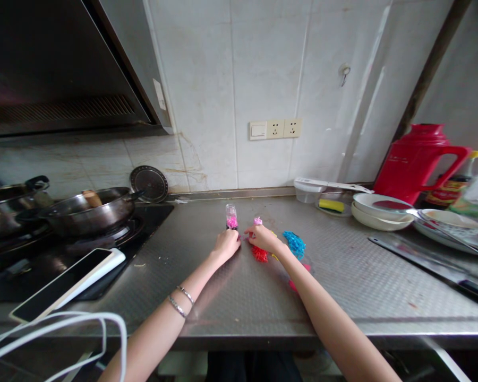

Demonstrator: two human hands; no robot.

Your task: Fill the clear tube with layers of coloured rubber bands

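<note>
My left hand (227, 243) is closed on the steel counter. Right beyond its knuckles is a small clear container (231, 216) with bright pink bits inside and a dark lower end; whether the fingers grip it is hidden. My right hand (262, 238) is close by on the right, its fingers bent together toward the left hand. A faint purplish bit (244, 237) shows between the two hands, too small to name. Just past the right hand is a small pink object (258, 220). Red stringy bunch (259, 254) lies partly under that hand, and a blue stringy bunch (294, 244) is to its right.
A pink item (293, 285) is partly behind my right forearm. On the left are a phone-like device (67, 284), white cable (113, 317) and steel pan (91, 215) on the stove. Rightward are a knife (426, 262), stacked bowls (380, 217), yellow sponge (331, 205) and red thermos (414, 162).
</note>
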